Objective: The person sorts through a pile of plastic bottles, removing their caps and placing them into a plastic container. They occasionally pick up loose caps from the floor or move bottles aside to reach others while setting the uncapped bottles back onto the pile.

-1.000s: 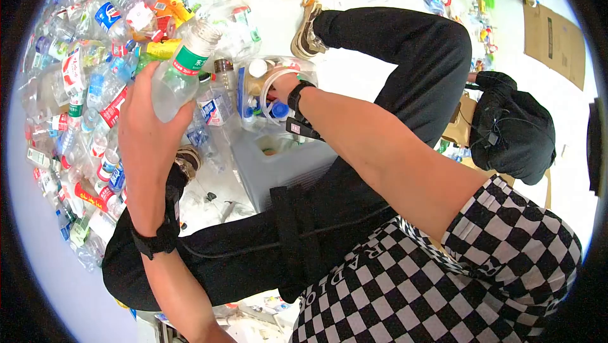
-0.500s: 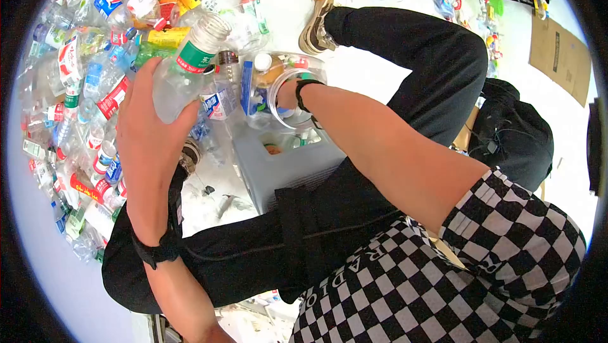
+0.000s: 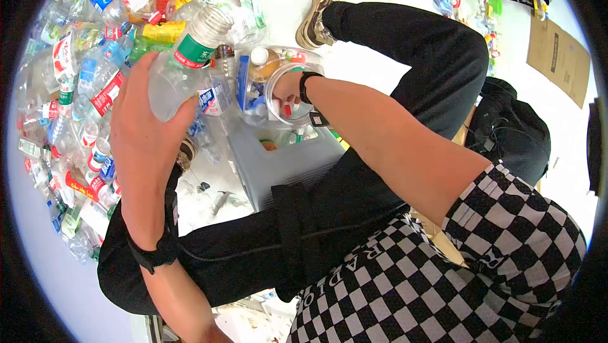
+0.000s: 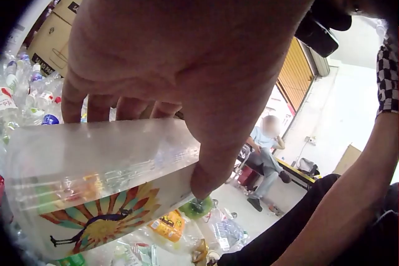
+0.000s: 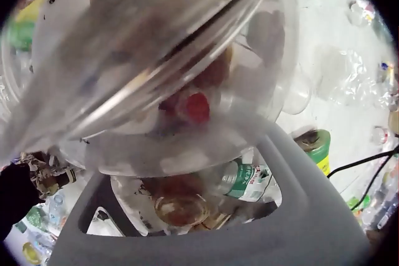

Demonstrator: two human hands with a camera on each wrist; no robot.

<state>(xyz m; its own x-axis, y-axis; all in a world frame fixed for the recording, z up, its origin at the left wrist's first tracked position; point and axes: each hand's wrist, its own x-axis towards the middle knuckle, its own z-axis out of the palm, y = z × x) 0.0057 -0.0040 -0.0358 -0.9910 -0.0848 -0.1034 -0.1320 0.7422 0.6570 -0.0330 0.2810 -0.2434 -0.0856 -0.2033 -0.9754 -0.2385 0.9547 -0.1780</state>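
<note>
My left hand (image 3: 142,115) grips an uncapped clear plastic bottle (image 3: 168,93) with a green label near its neck. The thumb and fingers wrap its body, and the mouth tilts up and away. In the left wrist view, a colourful bird shows on the bottle (image 4: 100,160). My right hand (image 3: 289,87) reaches into the mouth of a clear plastic jar (image 3: 273,103). A red cap (image 3: 287,110) shows at its fingertips. Through the blurred plastic in the right wrist view, the red cap (image 5: 198,109) lies close to the fingers; I cannot tell whether they pinch it.
A grey plastic container (image 3: 285,169) with a cut opening stands between the legs, with bottles inside. A large heap of used bottles (image 3: 95,89) spreads on the left. Flattened cardboard (image 3: 557,61) lies at right, and a seated person (image 4: 265,154) is in the background.
The right hand stays in the jar but has turned, and a red cap now shows by its fingertips. The left hand keeps its hold on the bottle, moving only slightly.
</note>
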